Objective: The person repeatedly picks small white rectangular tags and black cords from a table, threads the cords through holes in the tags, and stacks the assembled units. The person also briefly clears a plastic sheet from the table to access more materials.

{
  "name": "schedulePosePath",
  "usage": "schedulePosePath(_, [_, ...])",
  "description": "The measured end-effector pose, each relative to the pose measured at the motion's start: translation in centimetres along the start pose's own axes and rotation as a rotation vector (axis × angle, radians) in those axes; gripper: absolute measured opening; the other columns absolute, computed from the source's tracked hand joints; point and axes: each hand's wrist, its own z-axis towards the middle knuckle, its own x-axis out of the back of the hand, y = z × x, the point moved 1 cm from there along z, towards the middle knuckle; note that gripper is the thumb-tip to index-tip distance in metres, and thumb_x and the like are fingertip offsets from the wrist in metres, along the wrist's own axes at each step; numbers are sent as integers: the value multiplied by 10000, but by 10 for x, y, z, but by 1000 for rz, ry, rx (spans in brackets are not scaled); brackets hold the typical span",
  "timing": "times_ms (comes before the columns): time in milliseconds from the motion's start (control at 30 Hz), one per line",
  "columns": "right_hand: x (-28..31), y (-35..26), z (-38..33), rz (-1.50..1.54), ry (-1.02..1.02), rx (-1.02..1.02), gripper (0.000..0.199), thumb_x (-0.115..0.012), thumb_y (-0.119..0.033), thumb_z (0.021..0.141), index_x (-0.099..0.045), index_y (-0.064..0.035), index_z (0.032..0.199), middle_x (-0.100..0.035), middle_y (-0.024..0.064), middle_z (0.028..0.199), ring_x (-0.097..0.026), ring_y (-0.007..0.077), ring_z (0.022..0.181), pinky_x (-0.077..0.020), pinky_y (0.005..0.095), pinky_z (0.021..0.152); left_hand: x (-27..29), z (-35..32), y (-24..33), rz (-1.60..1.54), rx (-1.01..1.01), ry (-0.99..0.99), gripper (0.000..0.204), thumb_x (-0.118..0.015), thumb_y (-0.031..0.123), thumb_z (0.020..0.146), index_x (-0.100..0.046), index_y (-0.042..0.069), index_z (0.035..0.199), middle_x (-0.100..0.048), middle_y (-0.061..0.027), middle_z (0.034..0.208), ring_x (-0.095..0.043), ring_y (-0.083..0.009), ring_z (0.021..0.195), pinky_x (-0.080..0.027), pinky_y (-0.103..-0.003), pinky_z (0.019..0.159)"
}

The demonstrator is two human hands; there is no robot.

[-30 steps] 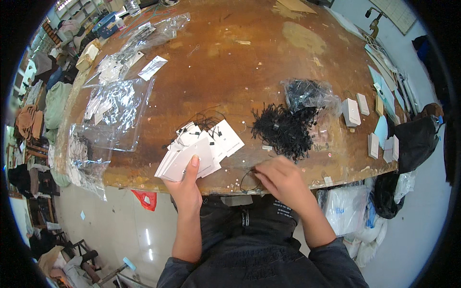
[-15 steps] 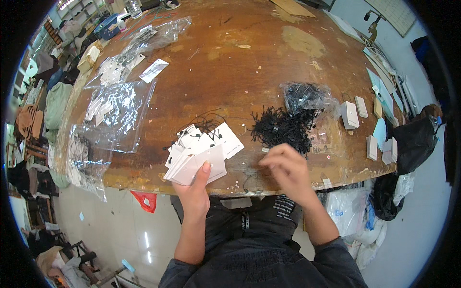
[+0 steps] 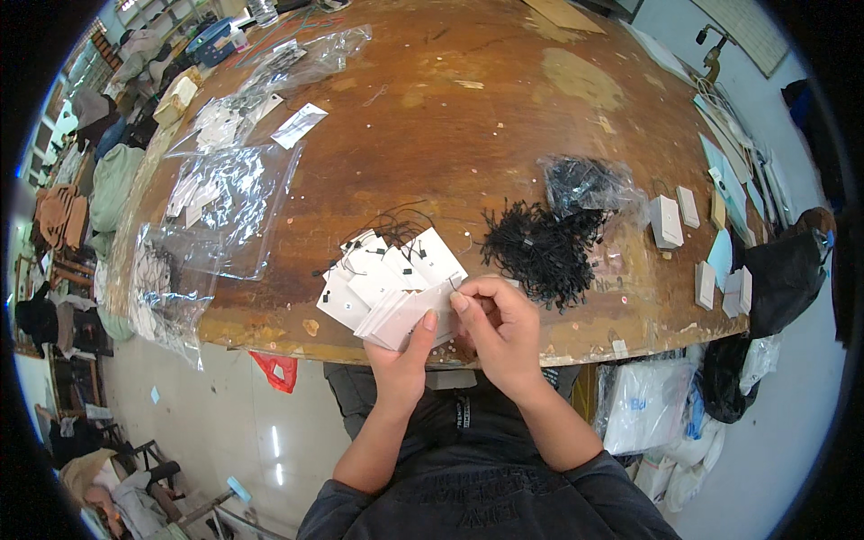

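My left hand (image 3: 400, 371) grips a fanned stack of white hang tags (image 3: 396, 321), thumb on top, over the table's near edge. At the stack's right corner, my right hand (image 3: 506, 340) is closed in a pinch, with a short piece of thin dark tag string (image 3: 453, 283) showing at its fingertips. Whether the string passes through the top tag's hole is too small to tell. Just beyond my hands lie loose white tags with black strings (image 3: 382, 281). To their right is a tangled heap of black tag strings (image 3: 538, 252).
A clear bag of black strings (image 3: 589, 180) sits behind the heap. Small stacks of white cards (image 3: 666, 222) stand at the right. Clear plastic bags with tags (image 3: 236, 202) cover the left side. Tiny white bits dot the wooden table (image 3: 432, 135).
My right hand has moved left from beside the string heap to the corner of the held tags. My left hand has shifted slightly right with the stack.
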Motion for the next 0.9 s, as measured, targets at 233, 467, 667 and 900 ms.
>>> schedulePosePath(233, [-2, -4, 0, -186, -34, 178, 30, -613, 11, 868, -588, 4, 883, -554, 56, 725, -482, 94, 548, -370, 238, 492, 3, 1, -4, 32, 9, -16, 254, -663, 20, 871, -585, -16, 1110, -619, -45, 1028, -569, -100, 924, -469, -242, 796])
schedulePosePath(467, [8, -7, 9, -215, -130, 243, 38, -601, 23, 864, -585, 8, 895, -560, 72, 723, -486, 116, 555, -377, 246, 497, 7, 7, 3, 284, -160, -183, 172, -648, 8, 870, -600, -20, 1033, -621, -50, 967, -553, -92, 875, -455, -231, 760])
schedulePosePath(667, [16, -11, 6, -183, -147, 176, 45, -603, 18, 863, -588, -3, 901, -569, 72, 710, -501, 131, 573, -390, 261, 518, 5, 4, 3, 215, -98, -171, 146, -639, -10, 858, -605, -31, 998, -632, -87, 984, -571, -127, 891, -459, -263, 793])
schedulePosePath(900, [16, -4, 10, -228, -141, 255, 45, -600, -5, 873, -585, -1, 915, -559, 57, 697, -509, 142, 592, -395, 270, 535, 5, 7, 5, 364, -272, -246, 191, -683, -36, 787, -647, 9, 969, -647, -100, 997, -601, -183, 903, -474, -290, 807])
